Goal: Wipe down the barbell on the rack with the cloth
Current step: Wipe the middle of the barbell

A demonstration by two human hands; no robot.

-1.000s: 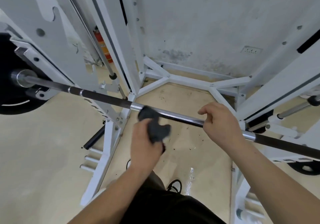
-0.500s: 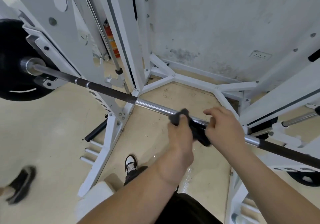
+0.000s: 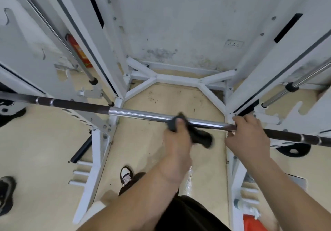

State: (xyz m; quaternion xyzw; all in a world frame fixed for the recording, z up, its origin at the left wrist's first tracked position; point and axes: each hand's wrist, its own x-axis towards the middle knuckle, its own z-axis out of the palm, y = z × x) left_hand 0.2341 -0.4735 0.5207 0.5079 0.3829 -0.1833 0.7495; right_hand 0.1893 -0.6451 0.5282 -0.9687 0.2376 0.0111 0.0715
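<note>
Head view: the barbell (image 3: 139, 114) spans the white rack (image 3: 100, 137) left to right, chrome mid-shaft between dark knurled ends. The left hand (image 3: 176, 139) presses a dark cloth (image 3: 200, 137) onto the chrome; the right hand (image 3: 248, 134) clasps the bar just right

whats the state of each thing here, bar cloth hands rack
barbell: resting across the rack, level, smooth chrome centre exposed
cloth: dark, bunched, pressed on the bar's centre, tail hanging below
left hand: closed on the cloth at the bar
right hand: bare, gripping the bar where chrome meets dark knurling
rack: white frame, standing, holding the bar
</note>
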